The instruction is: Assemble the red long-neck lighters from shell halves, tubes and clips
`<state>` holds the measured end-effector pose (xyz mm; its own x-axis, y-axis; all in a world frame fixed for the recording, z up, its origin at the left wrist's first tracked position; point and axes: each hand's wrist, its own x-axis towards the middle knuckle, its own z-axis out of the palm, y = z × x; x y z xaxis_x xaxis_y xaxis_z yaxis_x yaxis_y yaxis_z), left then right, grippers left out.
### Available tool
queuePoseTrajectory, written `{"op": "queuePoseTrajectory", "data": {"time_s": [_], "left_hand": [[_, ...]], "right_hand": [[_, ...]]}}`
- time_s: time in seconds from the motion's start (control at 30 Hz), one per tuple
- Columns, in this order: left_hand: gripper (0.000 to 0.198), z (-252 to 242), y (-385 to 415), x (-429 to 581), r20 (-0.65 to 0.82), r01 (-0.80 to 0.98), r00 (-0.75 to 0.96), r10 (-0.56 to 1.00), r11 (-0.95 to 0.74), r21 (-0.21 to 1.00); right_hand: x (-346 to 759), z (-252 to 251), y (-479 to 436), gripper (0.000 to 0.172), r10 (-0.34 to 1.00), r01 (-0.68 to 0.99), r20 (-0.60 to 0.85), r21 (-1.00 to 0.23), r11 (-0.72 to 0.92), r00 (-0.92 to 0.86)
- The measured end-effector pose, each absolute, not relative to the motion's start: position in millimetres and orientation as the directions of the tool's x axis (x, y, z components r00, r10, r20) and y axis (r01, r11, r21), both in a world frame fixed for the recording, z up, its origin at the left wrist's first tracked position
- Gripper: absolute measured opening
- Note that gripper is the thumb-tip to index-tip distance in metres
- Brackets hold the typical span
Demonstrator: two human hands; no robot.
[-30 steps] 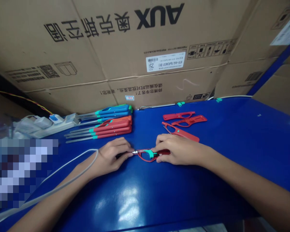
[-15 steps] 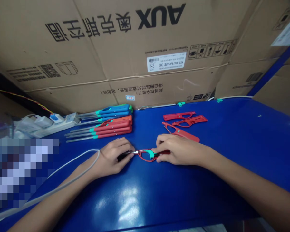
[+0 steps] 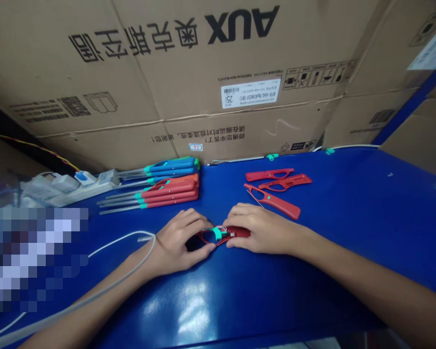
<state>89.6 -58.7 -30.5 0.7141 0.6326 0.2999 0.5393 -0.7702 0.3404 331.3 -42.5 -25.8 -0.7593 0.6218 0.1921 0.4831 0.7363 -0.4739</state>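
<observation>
head view: red shell (image 3: 241, 232) between hands, at blue table (image 3: 276, 295). left hand (image 3: 179, 237) pinching loop end, right hand (image 3: 261, 228) gripping other end. keep shell level, wires (image 3: 222, 227) tucked inside, pressure light.

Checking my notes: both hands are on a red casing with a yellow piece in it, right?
Not quite: the head view shows a green piece, not yellow, in the red casing; left hand and right hand are on that casing.

You face a glossy blue desk (image 3: 276, 295) whose near part catches a white glare (image 3: 194, 315). Along its far side stands brown cardboard (image 3: 181, 82), its large black print (image 3: 236, 25) upside down to you; another cardboard panel (image 3: 417, 138) borders the right.
</observation>
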Motion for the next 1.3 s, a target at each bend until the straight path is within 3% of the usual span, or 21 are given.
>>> {"op": "queuePoseTrajectory", "data": {"time_s": [0.73, 1.3], "left_hand": [[0.027, -27.4, -62.8, 92.2, 0.163, 0.601, 0.717, 0.678, -0.719, 0.35], [0.022, -25.5, -64.3, 92.9, 0.158, 0.599, 0.706, 0.69, -0.701, 0.387]], "right_hand": [[328.0, -20.3, -47.6, 0.023, 0.63, 0.495, 0.144, -0.497, 0.713, -0.763], [328.0, -19.0, -47.4, 0.024, 0.625, 0.494, 0.139, -0.492, 0.717, -0.768]]}}
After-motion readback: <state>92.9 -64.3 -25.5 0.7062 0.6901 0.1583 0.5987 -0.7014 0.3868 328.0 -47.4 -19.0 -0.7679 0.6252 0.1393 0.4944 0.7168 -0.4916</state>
